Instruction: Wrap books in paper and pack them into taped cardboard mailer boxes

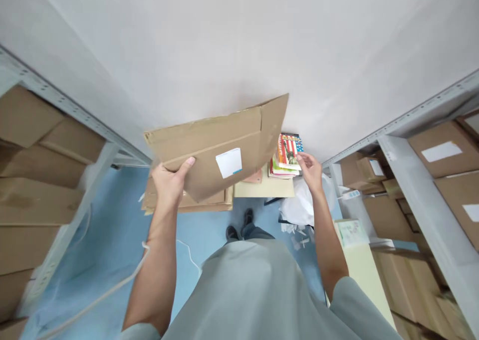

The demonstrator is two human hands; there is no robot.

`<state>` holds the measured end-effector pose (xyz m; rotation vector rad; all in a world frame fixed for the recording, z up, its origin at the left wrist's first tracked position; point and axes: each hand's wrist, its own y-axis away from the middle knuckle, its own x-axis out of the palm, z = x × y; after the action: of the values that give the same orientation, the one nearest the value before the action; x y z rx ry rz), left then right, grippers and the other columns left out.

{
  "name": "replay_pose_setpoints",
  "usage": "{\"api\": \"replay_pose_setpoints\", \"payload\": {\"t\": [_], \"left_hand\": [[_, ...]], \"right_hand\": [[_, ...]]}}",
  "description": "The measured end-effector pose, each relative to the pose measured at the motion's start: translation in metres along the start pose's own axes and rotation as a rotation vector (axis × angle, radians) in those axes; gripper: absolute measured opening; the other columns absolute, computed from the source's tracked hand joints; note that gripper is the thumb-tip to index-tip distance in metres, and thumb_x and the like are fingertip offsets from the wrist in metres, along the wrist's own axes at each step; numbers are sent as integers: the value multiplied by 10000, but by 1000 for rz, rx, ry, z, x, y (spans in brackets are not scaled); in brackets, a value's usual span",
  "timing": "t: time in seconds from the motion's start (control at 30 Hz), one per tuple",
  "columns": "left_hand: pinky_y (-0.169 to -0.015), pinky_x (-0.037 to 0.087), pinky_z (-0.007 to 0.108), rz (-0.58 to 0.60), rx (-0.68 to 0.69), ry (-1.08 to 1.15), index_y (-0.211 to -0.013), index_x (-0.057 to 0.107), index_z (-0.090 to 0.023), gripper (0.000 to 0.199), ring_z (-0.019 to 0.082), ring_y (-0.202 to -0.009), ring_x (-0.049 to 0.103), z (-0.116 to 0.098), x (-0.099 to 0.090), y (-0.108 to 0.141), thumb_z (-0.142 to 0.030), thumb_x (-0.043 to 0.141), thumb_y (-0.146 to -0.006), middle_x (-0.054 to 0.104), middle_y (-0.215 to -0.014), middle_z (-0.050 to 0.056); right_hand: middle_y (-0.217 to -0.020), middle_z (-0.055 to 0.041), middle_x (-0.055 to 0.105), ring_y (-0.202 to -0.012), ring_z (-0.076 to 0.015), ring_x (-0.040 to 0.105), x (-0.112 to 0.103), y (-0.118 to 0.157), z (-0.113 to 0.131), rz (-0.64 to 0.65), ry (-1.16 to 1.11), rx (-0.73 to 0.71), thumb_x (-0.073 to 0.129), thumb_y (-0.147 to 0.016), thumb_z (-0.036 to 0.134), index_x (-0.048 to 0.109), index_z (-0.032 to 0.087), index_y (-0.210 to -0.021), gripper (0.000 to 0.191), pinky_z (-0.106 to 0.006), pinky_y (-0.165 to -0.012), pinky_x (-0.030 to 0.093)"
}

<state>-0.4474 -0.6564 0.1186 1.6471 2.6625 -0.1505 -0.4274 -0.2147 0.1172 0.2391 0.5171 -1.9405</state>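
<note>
A flattened cardboard box with a white label is tilted up in front of me. My left hand grips its lower left edge, thumb on the face and fingers behind. At the right, my right hand has its fingertips on the right edge of a colourful book with a stars-and-stripes cover. That book lies on top of a stack of books at the end of a pale yellow table. More flattened cardboard lies under the raised piece.
Shelves with cardboard boxes stand at the left and right. A white plastic bag hangs beside the table's right end. A white cable passes near my left arm. Paper scraps lie on the blue floor.
</note>
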Motion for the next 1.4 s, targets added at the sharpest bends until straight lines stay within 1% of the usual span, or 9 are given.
{"api": "replay_pose_setpoints", "payload": {"t": [0.2,0.43,0.53,0.63,0.87,0.97,1.1,1.23,1.4], "left_hand": [[-1015,687,482,227,-70,57,-950,815,-209,474,355,-1134,811,-17,53,22,-498,974,-610,858,-1102,113],[-1205,560,636,306,127,38,-871,802,-231,404,397,-1270,753,-113,97,36,-449,955,-567,863,-1103,57],[-1209,559,632,397,157,10,-852,801,-266,390,404,-1305,734,-145,127,60,-458,930,-538,861,-1043,14],[-1194,569,648,485,127,10,-852,800,-255,426,428,-1286,740,-156,173,102,-469,932,-508,861,-1013,45],[-1039,675,561,866,-38,75,-982,835,-188,693,407,-1207,767,-146,298,232,-507,1071,-414,859,-1171,147],[-995,684,516,1016,-119,69,-973,847,-186,754,380,-1146,784,-135,347,291,-541,1097,-357,865,-1162,146],[-999,675,476,1211,-171,45,-910,838,-193,709,344,-1106,787,-112,404,371,-556,1094,-357,872,-1123,138],[-1043,657,483,1379,-200,5,-820,804,-201,623,357,-1115,789,-81,445,457,-550,1069,-376,874,-1046,139],[-1110,631,540,1511,-165,-7,-829,782,-210,648,396,-1193,777,-39,472,548,-692,1007,-460,865,-1019,136]], "right_hand": [[-1618,-209,628,-1483,-369,630,-111,38,-18,-228,119,86,832,-845,748,672,232,-1487,839,-572,-1205,564],[-1607,-186,649,-1496,-365,629,-212,115,-32,-313,89,133,831,-876,746,668,274,-1520,815,-599,-1234,547],[-1604,-172,657,-1502,-358,630,-253,145,-38,-350,58,120,833,-889,732,656,293,-1539,804,-598,-1249,539],[-1605,-140,662,-1518,-345,623,-298,173,-47,-348,41,107,835,-904,706,640,338,-1555,773,-595,-1264,532],[-1657,-160,615,-1564,-358,577,-414,258,-80,-482,61,162,871,-882,688,555,326,-1644,901,-619,-1298,486],[-1636,-163,636,-1510,-358,629,-457,313,-98,-600,28,211,885,-860,701,562,303,-1631,926,-610,-1283,506],[-1390,-139,797,-1266,-340,776,-502,408,-112,-773,-74,321,911,-832,696,687,264,-1444,782,-576,-1173,609],[-1169,-106,853,-1101,-320,809,-520,506,-110,-928,-89,419,902,-849,680,753,256,-1159,546,-523,-1029,670],[-1114,-89,841,-1085,-304,796,-505,595,-107,-1134,-29,472,894,-865,669,726,261,-1124,511,-474,-1005,660]]}}
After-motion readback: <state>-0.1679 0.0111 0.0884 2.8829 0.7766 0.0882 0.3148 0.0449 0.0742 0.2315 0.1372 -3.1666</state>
